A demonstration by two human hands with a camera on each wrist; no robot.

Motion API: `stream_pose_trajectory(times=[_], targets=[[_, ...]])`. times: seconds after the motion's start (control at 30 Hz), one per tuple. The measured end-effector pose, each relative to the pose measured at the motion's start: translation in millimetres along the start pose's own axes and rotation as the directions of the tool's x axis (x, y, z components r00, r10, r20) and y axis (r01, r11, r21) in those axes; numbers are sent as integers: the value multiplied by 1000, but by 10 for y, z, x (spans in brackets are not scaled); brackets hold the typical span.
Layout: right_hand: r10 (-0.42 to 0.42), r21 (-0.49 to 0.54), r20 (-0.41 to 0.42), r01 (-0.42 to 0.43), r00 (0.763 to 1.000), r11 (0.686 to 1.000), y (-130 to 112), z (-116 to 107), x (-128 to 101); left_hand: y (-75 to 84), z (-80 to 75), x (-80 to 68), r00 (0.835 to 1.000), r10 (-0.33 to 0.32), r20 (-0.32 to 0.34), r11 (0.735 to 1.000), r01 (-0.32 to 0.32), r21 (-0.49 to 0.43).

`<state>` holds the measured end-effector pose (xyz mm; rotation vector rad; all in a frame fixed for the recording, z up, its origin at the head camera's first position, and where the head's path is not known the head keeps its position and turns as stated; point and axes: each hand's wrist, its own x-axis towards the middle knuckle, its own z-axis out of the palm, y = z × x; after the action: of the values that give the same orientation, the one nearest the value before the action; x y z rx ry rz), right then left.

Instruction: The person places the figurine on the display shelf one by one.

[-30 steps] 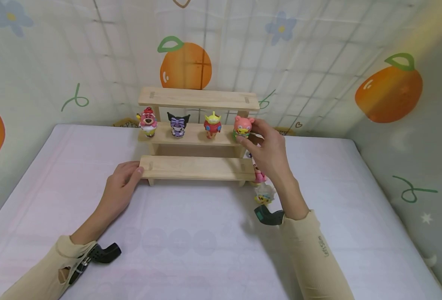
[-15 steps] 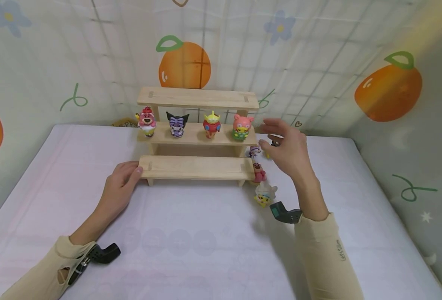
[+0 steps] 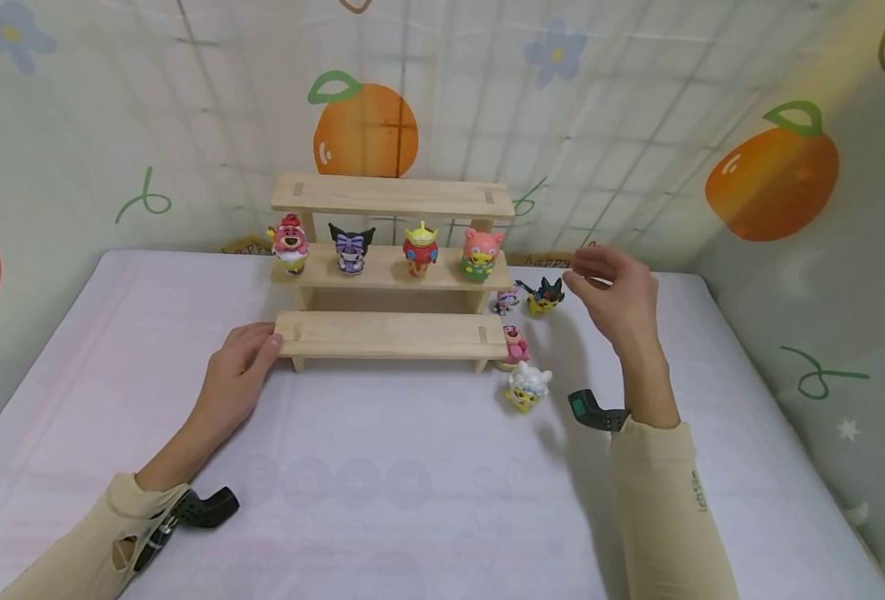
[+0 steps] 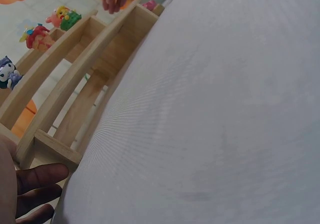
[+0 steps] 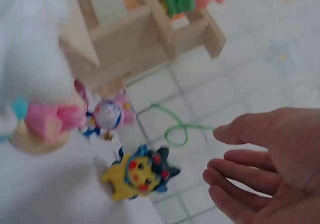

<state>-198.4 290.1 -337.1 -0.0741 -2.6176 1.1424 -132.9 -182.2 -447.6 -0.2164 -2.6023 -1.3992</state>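
Observation:
My left hand [image 3: 236, 375] rests against the left end of the lowest step of a three-tier wooden display stand [image 3: 390, 335]. In the left wrist view its fingers [image 4: 42, 178] lie loosely extended by the stand's end. My right hand [image 3: 622, 300] is in the air right of the stand, fingers loosely bent and holding nothing. Nearest to it is a yellow figurine with a dark hood [image 3: 543, 297]. On the middle step stand a pink bear [image 3: 291, 243], a black-eared purple figurine [image 3: 352, 250], a three-eyed alien figurine [image 3: 421, 248] and a pink-hooded figurine in green [image 3: 481, 254].
Beside the stand's right end are a small purple-white figurine [image 3: 506, 301], a pink bear figurine [image 3: 515, 345] partly behind the lowest step, and a white-topped yellow figurine [image 3: 527, 387]. A white cloth [image 3: 382, 500] covers the table. A curtain printed with oranges [image 3: 367, 129] hangs behind.
My right hand has let go of the pink-hooded figurine on the middle step and moved right, uncovering the figurines beside the stand. My left hand has stayed at the stand's end.

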Motion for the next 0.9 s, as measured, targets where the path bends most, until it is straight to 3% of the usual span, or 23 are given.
stream_pose_trajectory(times=[0.27,0.53,0.9], targets=[[-1,-15,199,4,980,1000,317,79,65,-10,4,-2,1000,5,-6,1000,-5,-2],[12,20,288,-18,958,1000,558,202,87,-12,1,-2,1000,10,-6,1000,-10,-1],[48,-14,254,-46,966,999,681,322,89,-11,3,-3,1000,7,-7,1000,-7,4]])
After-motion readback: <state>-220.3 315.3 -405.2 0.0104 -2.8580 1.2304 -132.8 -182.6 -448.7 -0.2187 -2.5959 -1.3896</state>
